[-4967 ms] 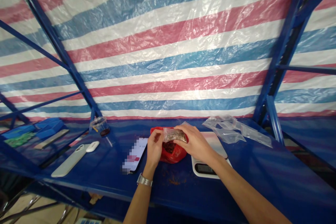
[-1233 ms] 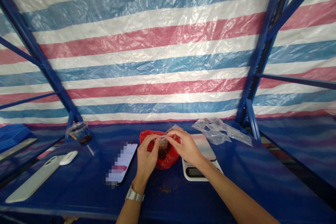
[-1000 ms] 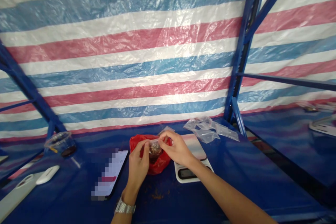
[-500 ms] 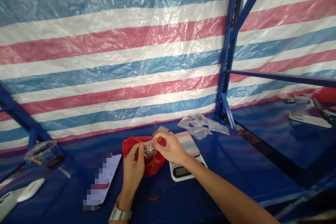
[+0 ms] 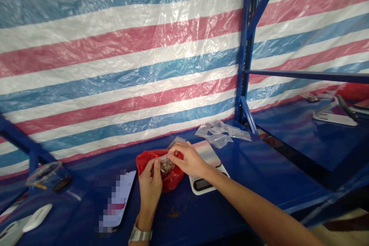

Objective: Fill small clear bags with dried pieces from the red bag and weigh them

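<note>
Evidently your work centres on the small clear bag (image 5: 166, 166), which is held up over the mouth of the red bag (image 5: 174, 181) with something brown inside it. Your left hand (image 5: 151, 184) has thumb and fingers closed on one end of its top edge, and your right hand (image 5: 186, 160) pinches the other end, so the edge runs between the two grips. Whether the bag's base touches the red bag, or whether the edge is fully pressed together, you cannot tell from this angle.

To handle that edge well, hold it taut and level, press evenly along it, and make sure no crumbs sit between the two layers. A light pinch should do; squeezing the filled part could push the contents up. Staying over the red bag would let any spill drop back in.

Just right of the red bag is the kitchen scale (image 5: 206, 154), partly behind your right hand and forearm, so mind your wrist there. Brown crumbs (image 5: 173, 213) lie on the blue table (image 5: 250, 177) in front. The phone (image 5: 125, 192) lies left of your left hand, and loose clear bags (image 5: 220, 139) lie beyond the scale.
</note>
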Tool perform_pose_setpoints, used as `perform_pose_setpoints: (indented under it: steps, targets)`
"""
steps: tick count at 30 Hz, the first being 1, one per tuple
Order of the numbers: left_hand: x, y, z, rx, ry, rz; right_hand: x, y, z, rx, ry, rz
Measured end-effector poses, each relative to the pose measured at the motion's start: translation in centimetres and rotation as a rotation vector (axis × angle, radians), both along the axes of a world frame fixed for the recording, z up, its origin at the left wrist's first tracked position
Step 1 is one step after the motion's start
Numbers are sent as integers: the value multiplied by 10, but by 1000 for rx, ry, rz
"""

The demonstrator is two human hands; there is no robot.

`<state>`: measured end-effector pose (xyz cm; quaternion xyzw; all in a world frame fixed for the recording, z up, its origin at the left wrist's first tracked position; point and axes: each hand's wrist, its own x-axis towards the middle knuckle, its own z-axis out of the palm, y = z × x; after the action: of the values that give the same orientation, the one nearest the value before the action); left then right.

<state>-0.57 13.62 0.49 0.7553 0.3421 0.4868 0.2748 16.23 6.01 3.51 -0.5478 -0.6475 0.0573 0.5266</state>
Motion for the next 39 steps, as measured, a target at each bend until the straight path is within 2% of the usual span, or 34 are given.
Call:
perform_pose_setpoints:
  steps: [13, 22, 26, 31, 35, 39]
  targets:
    - [2, 0, -4, -42, -34, 22, 2, 4, -5, 14, 45, 9]
    - [2, -2, -5, -37, -75, -63, -6, 0, -3, 10, -9, 20]
    - [1, 0, -4, -29, -59, -113, -10, 1, -6, 30, -4, -22]
    - [2, -1, -2, -70, -88, -117, -7, 2, -5, 75, 74, -58]
    - [0, 0, -3, -89, -97, -111, -6, 2, -2, 90, 82, -28]
    - [-3, 2, -2, -36, -119, -109, -10, 1, -2, 81, 73, -7]
